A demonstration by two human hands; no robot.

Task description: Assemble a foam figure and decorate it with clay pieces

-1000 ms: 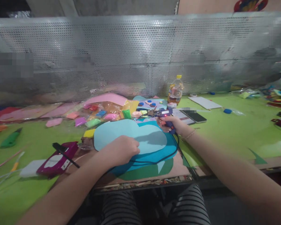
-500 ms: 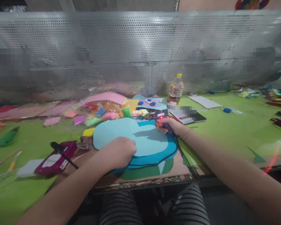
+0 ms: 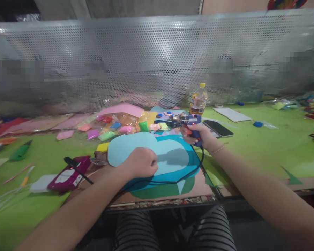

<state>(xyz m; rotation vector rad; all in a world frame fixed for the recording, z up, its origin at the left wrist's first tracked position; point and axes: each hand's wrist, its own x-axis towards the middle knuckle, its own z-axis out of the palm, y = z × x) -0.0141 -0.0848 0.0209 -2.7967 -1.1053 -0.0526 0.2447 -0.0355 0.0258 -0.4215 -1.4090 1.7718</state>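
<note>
- One glue gun (image 3: 194,119) (dark blue, with an orange trigger and a small red light) is held in the right hand (image 3: 202,135). The fingers are wrapped around the handle; the nozzle end points left.
- The glue gun is raised above the far right portion of the paper stack.
- The left hand (image 3: 142,162) is curled into a closed fist over the front of the light blue sheet (image 3: 129,144). Whether anything is pinched inside cannot be told.
- The light blue sheet (rounded, with lobed edges) lies on the darker blue sheet (image 3: 195,158). The green sheet (image 3: 151,192) projects from beneath, toward the table's front edge.
- The black cable (image 3: 203,157) leaves the handle, bends down and follows the front of the darker blue sheet toward the left wrist.
- Left of the stack: a maroon socket box (image 3: 70,174), touching or just beside a white box (image 3: 40,183) (contact unclear).
- Behind the stack: coloured packets (image 3: 116,125) and, farther right, an upright bottle (image 3: 198,101) with a yellow cap.
- Beyond the right hand: a dark phone (image 3: 219,128), lying flat, with a white board (image 3: 231,114) behind it.
</note>
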